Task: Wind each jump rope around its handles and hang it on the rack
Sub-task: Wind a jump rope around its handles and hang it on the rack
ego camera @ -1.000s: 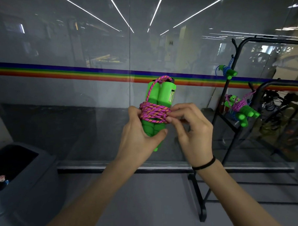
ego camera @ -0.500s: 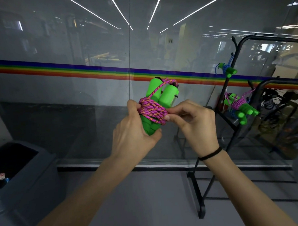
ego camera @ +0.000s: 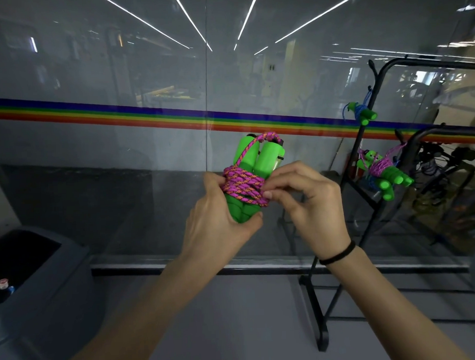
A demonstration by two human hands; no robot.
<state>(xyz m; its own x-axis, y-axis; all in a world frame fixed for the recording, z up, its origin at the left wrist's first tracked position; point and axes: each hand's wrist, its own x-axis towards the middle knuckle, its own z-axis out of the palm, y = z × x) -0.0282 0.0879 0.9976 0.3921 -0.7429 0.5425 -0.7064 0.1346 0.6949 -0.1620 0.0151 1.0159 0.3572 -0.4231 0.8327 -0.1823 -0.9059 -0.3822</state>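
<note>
Grips the jump rope (ego camera: 271, 159) low on its green handles with the left hand (ego camera: 219, 224), fingers and thumb curled round them, tilted slightly right, in mid-air before the glass wall (ego camera: 95, 186). Pinches the pink cord (ego camera: 242, 186) with the right hand (ego camera: 313, 203), thumb and forefinger closed on a strand at the right edge of the coil round the handles' middle. Well apart to the right, a black rack (ego camera: 430, 131) with a blue-corded rope (ego camera: 362, 114) and a pink-corded rope (ego camera: 380, 171) hung on it
</note>
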